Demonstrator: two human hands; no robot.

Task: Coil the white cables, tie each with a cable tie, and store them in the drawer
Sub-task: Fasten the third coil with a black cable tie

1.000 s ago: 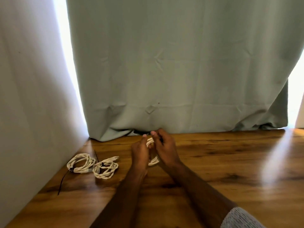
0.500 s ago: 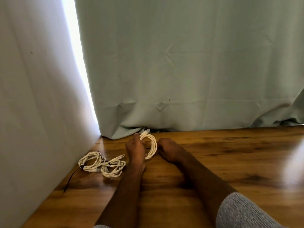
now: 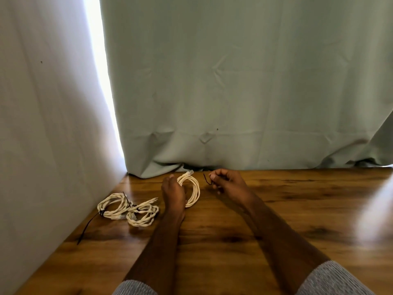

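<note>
My left hand [image 3: 173, 192] grips a coiled white cable [image 3: 192, 189] and holds it upright on the wooden table [image 3: 276, 220]. To its right, my right hand [image 3: 226, 182] pinches a thin black cable tie [image 3: 207, 180] just above the table, a short way from the coil. Two more coiled white cables lie at the left: one [image 3: 113, 206] tied with a black cable tie whose long tail [image 3: 87, 228] trails toward the front, and a second [image 3: 143, 212] touching it. No drawer is in view.
A pale green curtain [image 3: 234, 92] hangs along the table's far edge. A white wall [image 3: 42, 124] bounds the table on the left, close to the tied coils. Bright light glares on the table at the right.
My hands have separated. The left hand now holds the coil alone, and the right hand has come away to the right, pinching a black cable tie. The camera view shifted left.
</note>
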